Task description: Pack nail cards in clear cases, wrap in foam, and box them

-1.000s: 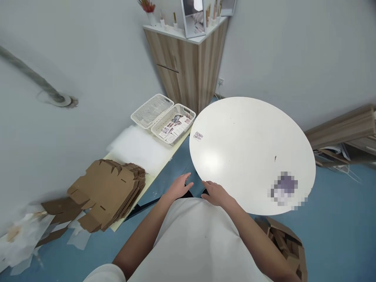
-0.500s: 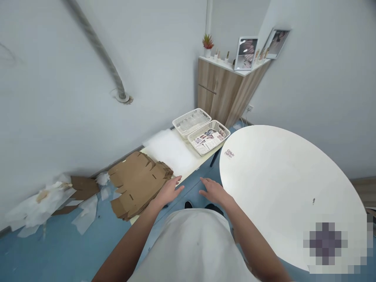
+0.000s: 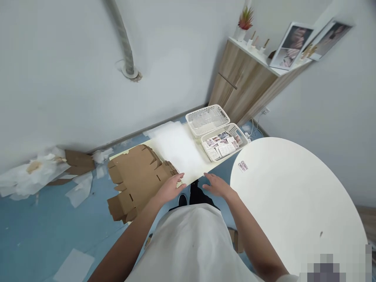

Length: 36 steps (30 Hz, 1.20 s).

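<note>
The 2 hands, left [image 3: 170,188] and right [image 3: 216,185], are empty, fingers loosely spread. The left hand partly hides the nearby flattened cardboard [image 3: 138,176]; whether they touch is unclear. Beyond lie white sheets [image 3: 176,145] and 2 baskets [image 3: 205,135], 1 holding overlapping, unreadable cards [image 3: 221,144].

Pale grey walls [image 3: 182,47] meet at a corner behind a wood-grain cabinet [image 3: 249,74] with a white top. A wrapped pipe [image 3: 125,39] enters one wall; scraps litter the blue floor [image 3: 35,235] near a white oval table [image 3: 288,188].
</note>
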Each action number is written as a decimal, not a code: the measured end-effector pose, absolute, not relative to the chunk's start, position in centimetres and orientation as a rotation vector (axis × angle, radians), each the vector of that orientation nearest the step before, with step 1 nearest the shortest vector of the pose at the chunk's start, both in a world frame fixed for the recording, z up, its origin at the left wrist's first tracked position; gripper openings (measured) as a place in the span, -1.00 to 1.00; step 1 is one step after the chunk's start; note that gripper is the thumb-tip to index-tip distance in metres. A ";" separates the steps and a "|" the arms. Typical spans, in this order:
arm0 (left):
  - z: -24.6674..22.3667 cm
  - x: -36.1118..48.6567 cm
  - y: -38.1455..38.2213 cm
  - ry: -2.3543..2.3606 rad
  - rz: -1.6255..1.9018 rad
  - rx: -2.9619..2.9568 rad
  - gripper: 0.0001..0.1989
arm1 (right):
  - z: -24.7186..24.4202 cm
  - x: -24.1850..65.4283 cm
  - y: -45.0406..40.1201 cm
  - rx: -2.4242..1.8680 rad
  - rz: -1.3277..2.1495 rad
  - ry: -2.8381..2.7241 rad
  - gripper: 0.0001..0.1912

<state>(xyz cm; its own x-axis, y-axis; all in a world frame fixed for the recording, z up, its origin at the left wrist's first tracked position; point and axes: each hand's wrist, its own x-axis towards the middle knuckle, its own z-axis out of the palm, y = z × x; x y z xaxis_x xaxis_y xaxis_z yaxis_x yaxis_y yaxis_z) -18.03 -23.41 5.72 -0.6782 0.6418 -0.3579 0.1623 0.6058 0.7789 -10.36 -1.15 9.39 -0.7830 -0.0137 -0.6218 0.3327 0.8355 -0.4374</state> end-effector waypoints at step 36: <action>-3.1 -45.6 -1.3 2.442 1.013 0.773 -0.44 | -2.7 -38.5 9.4 0.450 -1.345 2.473 -0.29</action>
